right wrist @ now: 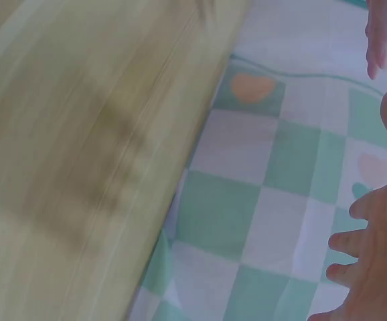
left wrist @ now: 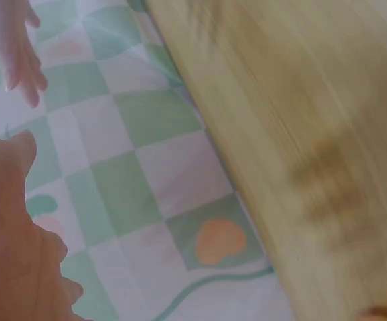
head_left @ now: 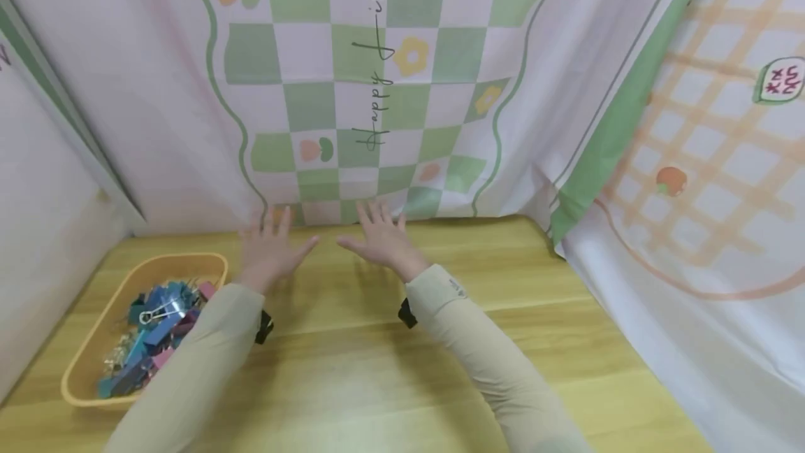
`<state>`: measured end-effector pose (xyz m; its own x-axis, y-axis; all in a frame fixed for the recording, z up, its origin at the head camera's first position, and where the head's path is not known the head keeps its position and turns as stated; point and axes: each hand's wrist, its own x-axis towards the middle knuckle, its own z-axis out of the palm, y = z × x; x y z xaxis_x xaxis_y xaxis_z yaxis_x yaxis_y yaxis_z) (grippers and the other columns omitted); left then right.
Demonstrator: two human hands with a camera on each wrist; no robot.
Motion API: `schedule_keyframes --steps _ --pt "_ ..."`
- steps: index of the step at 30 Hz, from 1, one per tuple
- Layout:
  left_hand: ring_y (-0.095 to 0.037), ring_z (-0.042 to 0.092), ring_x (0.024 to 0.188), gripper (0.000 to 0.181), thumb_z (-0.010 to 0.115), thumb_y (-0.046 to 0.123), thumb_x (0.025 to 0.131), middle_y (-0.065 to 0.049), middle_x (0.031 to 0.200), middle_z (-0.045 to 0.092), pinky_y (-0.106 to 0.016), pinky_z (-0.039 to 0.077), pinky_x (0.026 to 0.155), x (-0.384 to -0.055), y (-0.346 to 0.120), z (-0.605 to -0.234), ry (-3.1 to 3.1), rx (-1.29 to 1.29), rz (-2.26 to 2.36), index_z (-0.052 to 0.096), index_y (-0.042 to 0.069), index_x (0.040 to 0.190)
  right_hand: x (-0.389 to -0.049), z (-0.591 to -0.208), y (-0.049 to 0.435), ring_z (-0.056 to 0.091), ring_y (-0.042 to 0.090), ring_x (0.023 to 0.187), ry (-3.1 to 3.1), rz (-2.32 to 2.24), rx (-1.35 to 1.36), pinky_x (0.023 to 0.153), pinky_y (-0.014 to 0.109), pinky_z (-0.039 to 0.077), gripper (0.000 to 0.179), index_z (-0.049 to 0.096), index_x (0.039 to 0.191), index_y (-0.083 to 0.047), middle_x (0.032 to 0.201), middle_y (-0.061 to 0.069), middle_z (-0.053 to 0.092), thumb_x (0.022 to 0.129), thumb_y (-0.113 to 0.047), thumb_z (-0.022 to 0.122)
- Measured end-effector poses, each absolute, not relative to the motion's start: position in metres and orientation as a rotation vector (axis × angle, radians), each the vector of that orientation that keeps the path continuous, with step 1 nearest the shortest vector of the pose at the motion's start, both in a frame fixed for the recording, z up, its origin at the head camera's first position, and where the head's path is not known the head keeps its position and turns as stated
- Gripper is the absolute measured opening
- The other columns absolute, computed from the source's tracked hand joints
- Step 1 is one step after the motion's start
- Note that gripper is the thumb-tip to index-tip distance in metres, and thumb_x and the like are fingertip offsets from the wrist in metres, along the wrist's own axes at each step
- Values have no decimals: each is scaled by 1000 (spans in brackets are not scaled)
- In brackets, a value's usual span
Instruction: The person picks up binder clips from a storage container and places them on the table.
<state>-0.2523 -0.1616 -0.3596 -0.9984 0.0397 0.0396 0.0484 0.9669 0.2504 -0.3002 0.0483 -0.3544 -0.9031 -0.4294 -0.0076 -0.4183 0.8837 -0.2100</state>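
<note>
Both hands reach forward over the wooden table (head_left: 339, 369), fingers spread and holding nothing. My left hand (head_left: 267, 254) is near the table's far edge, just beyond the yellow basket (head_left: 78, 369). To its right, my right hand (head_left: 385, 240) points its fingers at the checkered cloth (head_left: 358, 103), the thumbs facing each other with a gap between. The left wrist view shows the left hand (left wrist: 13, 234) at the left border, the cloth behind it. In the right wrist view the right hand (right wrist: 381, 247) is at the right border, fingers apart. Binder clips (head_left: 157, 327) in several colours fill the basket.
The cloth hangs along the table's far edge. A white curtain (head_left: 50, 194) closes the left side, and another with an orange grid (head_left: 711, 180) hangs on the right. My left sleeve (head_left: 207, 362) partly covers the basket's right side.
</note>
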Motion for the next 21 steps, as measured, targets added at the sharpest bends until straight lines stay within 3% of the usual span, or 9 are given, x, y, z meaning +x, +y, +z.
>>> schedule_keyframes --steps 5,12,21 --pt "-46 -15 131 95 25 71 86 -26 148 -10 -63 -13 99 -239 -188 -358 -3012 -75 -414 1 2 147 -293 -356 32 -4 31 138 3003 -301 -750 104 59 -4 88 6 149 -15 153 9 1 86 -70 31" --pt "-49 -19 127 94 26 69 87 -27 147 -13 -60 -22 95 -212 -223 -352 -3012 -49 -431 -5 2 146 -276 -361 2 -1 28 138 2970 -249 -842 106 56 -1 88 8 149 -16 153 8 3 84 -72 29" --pt "-53 -18 126 92 31 65 89 -33 144 -11 -70 -8 94 -174 -269 -363 -3011 10 -477 -5 2 146 -248 -375 -41 4 26 138 2926 -271 -1049 105 59 6 88 10 149 -18 153 6 10 83 -72 32"
